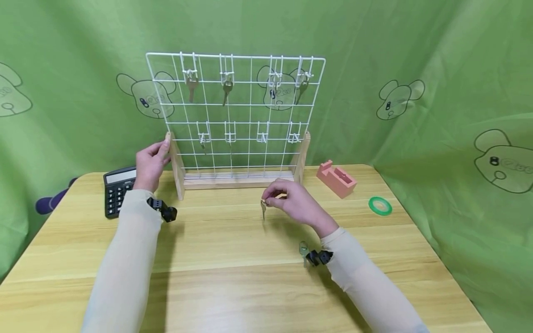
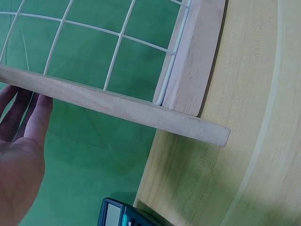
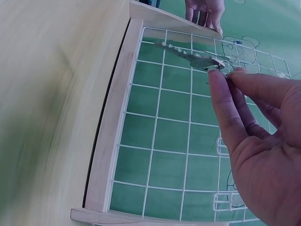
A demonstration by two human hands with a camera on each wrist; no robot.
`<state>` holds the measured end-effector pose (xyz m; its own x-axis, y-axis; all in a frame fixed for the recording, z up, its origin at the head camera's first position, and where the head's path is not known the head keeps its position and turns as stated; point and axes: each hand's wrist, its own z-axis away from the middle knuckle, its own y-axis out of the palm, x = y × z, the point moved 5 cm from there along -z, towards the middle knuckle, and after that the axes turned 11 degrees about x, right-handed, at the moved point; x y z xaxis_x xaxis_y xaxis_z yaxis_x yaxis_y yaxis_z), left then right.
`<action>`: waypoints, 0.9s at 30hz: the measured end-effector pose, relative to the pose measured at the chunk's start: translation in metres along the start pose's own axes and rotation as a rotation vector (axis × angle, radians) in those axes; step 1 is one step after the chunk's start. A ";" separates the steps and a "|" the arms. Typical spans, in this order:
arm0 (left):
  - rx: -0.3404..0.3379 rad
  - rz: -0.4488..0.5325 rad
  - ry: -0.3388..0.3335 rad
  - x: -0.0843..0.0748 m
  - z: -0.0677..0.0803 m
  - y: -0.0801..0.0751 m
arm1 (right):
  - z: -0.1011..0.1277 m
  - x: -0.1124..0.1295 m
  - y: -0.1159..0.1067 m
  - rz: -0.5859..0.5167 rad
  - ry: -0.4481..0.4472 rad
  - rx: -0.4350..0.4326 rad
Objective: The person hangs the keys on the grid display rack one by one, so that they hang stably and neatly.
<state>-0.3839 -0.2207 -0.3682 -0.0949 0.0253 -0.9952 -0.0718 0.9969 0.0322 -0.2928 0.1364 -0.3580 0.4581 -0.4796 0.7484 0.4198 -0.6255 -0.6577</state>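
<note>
A white wire grid rack (image 1: pixel 235 115) stands in a wooden frame on the table (image 1: pixel 233 240). Keys (image 1: pixel 191 88) hang from hooks in its top row; the lower hooks (image 1: pixel 262 136) look mostly bare. My left hand (image 1: pixel 151 162) rests with straight fingers against the left wooden upright (image 1: pixel 176 166), and the left wrist view shows those fingers (image 2: pixel 28 113) lying behind that upright (image 2: pixel 117 106). My right hand (image 1: pixel 268 201) hovers above the table in front of the rack and pinches a silver key (image 1: pixel 263 210) that hangs down. In the right wrist view thumb and fingers (image 3: pixel 221 89) pinch the key (image 3: pixel 197 59) by its head.
A black calculator (image 1: pixel 118 189) lies at the left behind my left forearm. A pink block-shaped holder (image 1: pixel 336 178) and a green tape roll (image 1: pixel 380 206) sit at the right. Green cloth hangs behind and beside the table. A purple object (image 1: pixel 50 201) shows past the left edge.
</note>
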 end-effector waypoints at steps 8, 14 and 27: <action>-0.002 0.012 -0.002 0.001 0.000 0.000 | -0.003 0.001 -0.004 -0.004 0.000 -0.035; -0.003 0.001 -0.007 0.002 -0.001 0.000 | -0.007 0.004 -0.010 -0.008 0.016 -0.057; -0.016 -0.004 -0.005 0.003 -0.002 -0.001 | -0.015 0.009 -0.024 -0.043 0.030 -0.096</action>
<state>-0.3864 -0.2221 -0.3710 -0.0899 0.0221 -0.9957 -0.0884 0.9956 0.0301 -0.3104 0.1381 -0.3339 0.4172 -0.4686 0.7787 0.3607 -0.7010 -0.6152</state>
